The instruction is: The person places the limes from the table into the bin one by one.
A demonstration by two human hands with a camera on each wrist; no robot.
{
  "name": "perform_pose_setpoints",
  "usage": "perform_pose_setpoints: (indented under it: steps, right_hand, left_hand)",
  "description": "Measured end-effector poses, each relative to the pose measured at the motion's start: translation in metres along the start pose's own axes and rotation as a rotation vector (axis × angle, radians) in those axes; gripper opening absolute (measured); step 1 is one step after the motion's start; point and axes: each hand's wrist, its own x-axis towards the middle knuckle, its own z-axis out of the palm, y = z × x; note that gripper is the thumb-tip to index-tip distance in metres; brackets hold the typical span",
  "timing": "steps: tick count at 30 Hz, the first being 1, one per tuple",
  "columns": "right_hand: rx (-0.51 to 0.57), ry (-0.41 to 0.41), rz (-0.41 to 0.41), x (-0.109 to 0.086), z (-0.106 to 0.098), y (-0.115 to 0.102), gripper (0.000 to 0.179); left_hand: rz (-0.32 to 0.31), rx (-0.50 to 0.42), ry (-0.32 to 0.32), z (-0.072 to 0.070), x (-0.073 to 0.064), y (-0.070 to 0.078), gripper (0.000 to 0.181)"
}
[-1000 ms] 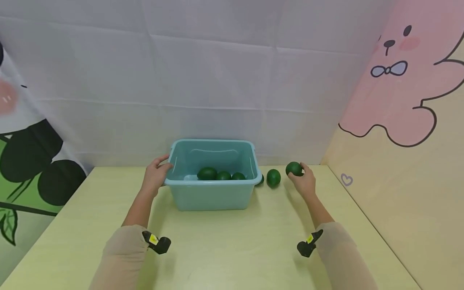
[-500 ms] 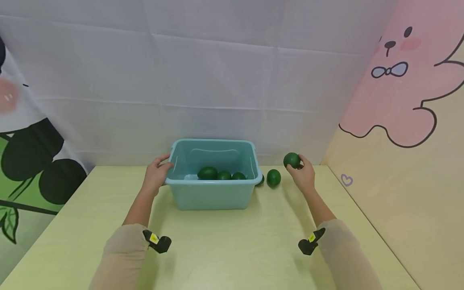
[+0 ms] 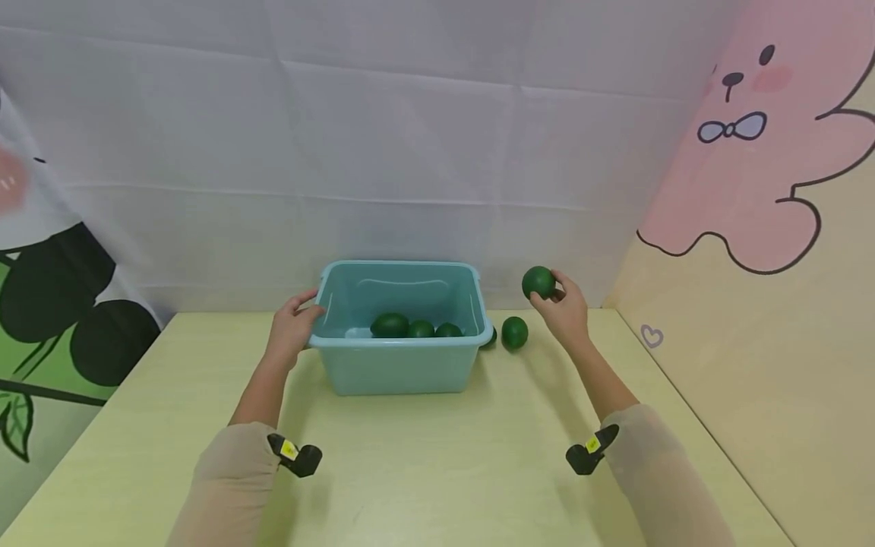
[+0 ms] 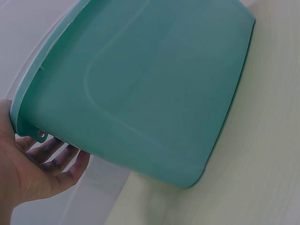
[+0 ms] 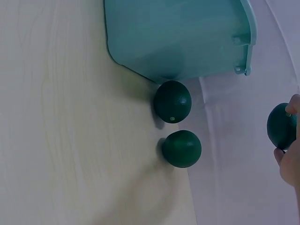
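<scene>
A pale teal plastic bin (image 3: 399,368) stands on the table, with several dark green avocado-like fruits (image 3: 390,325) inside. My left hand (image 3: 290,332) grips its left rim, thumb over the edge and fingers below the lip in the left wrist view. Above the table, right of the bin, my right hand (image 3: 566,310) pinches another dark green avocado-like fruit (image 3: 538,282) between thumb and fingers. Two more such fruits lie beside the bin's right wall: one (image 5: 172,101) close to it and partly hidden in the head view, the other (image 3: 515,333) further right.
The light yellow table (image 3: 410,471) ends at the back against a hanging white cloth (image 3: 410,152). A cream wall panel (image 3: 772,365) with a pink bear stands along the right side. A panel with dark cartoon shapes (image 3: 109,342) is on the left.
My right hand has risen with the held fruit and shifted slightly left. My left hand keeps its grip on the bin, which stays where it was.
</scene>
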Motion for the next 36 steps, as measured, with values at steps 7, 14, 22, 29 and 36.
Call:
perform_pose_setpoints:
  steps: [7,14,22,29,36]
  right_hand:
    - [-0.002,-0.017,-0.048,0.0,0.004,-0.014,0.067]
    - [0.003,-0.041,-0.095,0.0,0.011,-0.025,0.066]
    - [-0.023,-0.071,-0.113,0.001,0.023,-0.033,0.065]
    - [-0.037,-0.101,-0.151,0.001,0.035,-0.041,0.065]
    - [-0.035,-0.115,-0.175,0.0,0.044,-0.049,0.063]
  left_hand:
    - [-0.012,0.0,0.006,-0.001,0.001,0.001,0.056]
    - [-0.016,-0.015,0.008,-0.001,0.001,0.0,0.056]
    - [-0.019,-0.023,0.008,0.0,0.001,0.0,0.056]
    - [-0.02,-0.017,0.002,0.0,0.001,0.0,0.056]
    - [-0.012,-0.006,-0.001,0.0,0.0,0.0,0.056]
